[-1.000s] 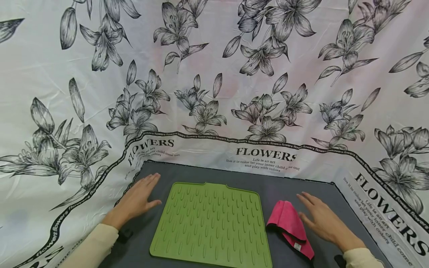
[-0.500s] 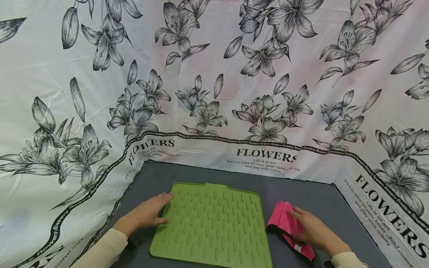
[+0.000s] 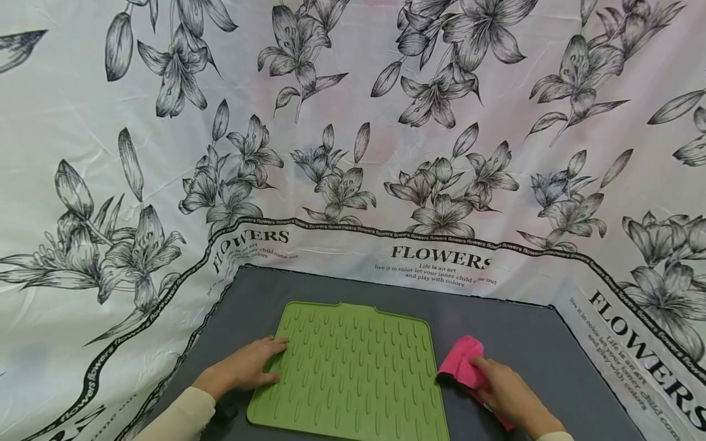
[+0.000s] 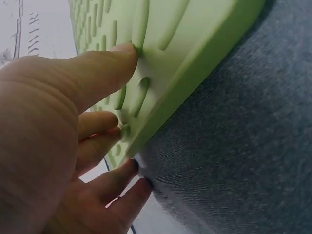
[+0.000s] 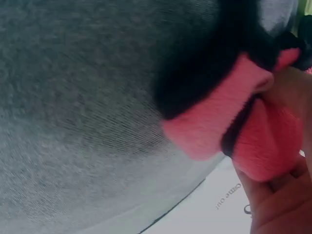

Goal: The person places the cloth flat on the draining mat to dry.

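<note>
A green mat (image 3: 355,370) with raised ribs lies on the dark grey table. My left hand (image 3: 246,366) is at its left edge, fingertips and thumb over the rim. In the left wrist view the thumb of the left hand (image 4: 53,112) touches the ribbed surface, while the fingers extend loosely by the edge. Right of the mat, my right hand (image 3: 510,393) pinches a pink cloth (image 3: 462,360) with dark edging. The right wrist view shows this cloth (image 5: 268,144) bunched and folded between thumb and fingers; its far part is hidden by the hand.
The grey tabletop (image 3: 419,300) extends behind and beside the mat. A white curtain (image 3: 353,135) printed with black flowers and lettering surrounds the table at the back and both sides.
My left hand has moved right and down from beside the mat onto its left edge. My right hand has come left, taken hold of the pink cloth and bunched it up.
</note>
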A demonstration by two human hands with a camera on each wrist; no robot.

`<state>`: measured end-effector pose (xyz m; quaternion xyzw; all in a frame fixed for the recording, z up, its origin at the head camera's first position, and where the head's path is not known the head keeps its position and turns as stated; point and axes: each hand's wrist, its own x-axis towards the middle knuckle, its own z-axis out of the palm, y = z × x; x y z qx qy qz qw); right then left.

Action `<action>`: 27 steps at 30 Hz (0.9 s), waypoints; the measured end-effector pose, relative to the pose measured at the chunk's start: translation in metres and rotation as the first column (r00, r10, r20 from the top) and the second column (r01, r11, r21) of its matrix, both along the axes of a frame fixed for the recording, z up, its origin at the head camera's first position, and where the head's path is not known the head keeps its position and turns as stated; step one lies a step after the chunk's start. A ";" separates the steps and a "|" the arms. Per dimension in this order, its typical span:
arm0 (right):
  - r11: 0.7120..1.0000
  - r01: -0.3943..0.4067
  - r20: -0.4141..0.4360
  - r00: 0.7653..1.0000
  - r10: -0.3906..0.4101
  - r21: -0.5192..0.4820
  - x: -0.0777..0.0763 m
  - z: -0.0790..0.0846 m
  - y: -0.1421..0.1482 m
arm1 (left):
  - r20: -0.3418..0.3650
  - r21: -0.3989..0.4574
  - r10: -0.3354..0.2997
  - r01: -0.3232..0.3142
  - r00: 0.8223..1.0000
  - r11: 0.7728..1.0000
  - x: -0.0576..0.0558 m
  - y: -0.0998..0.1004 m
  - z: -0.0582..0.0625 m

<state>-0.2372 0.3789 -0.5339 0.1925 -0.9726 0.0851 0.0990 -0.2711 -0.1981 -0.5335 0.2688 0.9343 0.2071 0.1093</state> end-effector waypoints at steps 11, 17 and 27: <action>0.997 0.078 0.056 0.996 -0.076 -0.029 -0.004 0.036 0.000 | -0.006 -0.031 0.000 -0.001 1.000 1.000 0.002 0.006 0.004; 0.999 0.008 -0.069 0.998 -0.011 -0.048 -0.011 0.073 -0.010 | -0.004 -0.051 0.015 -0.016 1.000 0.999 0.002 0.006 0.004; 0.989 -0.143 -0.199 0.971 0.135 -0.023 -0.027 0.113 -0.051 | 0.003 -0.053 0.024 -0.024 1.000 0.998 0.003 0.003 0.000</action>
